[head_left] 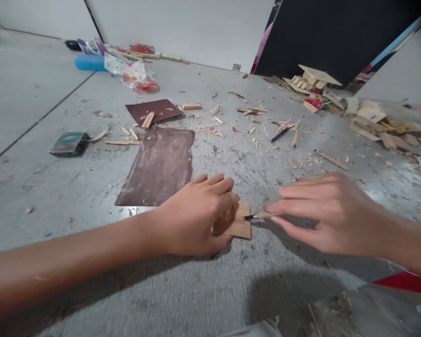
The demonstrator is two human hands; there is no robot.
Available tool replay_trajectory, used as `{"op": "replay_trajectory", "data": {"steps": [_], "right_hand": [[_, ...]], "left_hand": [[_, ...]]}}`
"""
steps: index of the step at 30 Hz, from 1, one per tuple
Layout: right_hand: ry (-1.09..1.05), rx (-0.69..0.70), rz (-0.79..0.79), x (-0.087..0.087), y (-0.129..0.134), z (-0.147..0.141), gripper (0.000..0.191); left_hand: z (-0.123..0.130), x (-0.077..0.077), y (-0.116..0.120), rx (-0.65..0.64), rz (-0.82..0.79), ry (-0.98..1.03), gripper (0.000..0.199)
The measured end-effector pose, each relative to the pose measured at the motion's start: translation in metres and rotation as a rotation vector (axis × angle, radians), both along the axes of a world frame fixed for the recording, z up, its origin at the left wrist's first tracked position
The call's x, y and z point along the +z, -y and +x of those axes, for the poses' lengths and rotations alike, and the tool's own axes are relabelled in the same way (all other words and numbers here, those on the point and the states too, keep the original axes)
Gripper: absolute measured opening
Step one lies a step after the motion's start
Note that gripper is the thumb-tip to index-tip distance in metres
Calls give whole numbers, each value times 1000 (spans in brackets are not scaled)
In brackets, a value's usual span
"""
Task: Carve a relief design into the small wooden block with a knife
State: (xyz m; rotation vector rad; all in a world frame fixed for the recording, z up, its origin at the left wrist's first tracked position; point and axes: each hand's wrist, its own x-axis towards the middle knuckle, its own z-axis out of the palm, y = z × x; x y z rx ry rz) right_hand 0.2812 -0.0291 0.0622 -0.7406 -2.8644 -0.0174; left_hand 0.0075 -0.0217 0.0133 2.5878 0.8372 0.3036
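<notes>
My left hand [199, 215] grips a small piece of wood [243, 228] low on the grey work surface, its fingers curled over the left part, which they largely hide. Between the fingertips of my right hand [323, 210] is a thin wood-carving chisel [261, 215] with a pale wooden handle. Its dark metal tip points left and meets the wood's right part, or lies just over it; I cannot tell which. Just beyond my left hand lies a sheet of brown sandpaper [161, 164].
A smaller sandpaper piece [157, 111], wood shavings [214, 128] and a dark box [70, 143] lie farther back. More carving tools [331, 159] rest at the right. Plastic packets [136, 75] sit by the white wall, and piled wood scraps [389, 124] are at far right.
</notes>
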Motion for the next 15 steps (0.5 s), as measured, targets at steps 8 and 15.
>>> {"op": "replay_trajectory", "data": {"steps": [8,15], "right_hand": [[80,79,51,7,0,-2,21],[149,118,80,14,1,-10,25]], "left_hand": [[1,-3,1,11,21,-30,40],[2,-4,2,6,52,-34,39]]}}
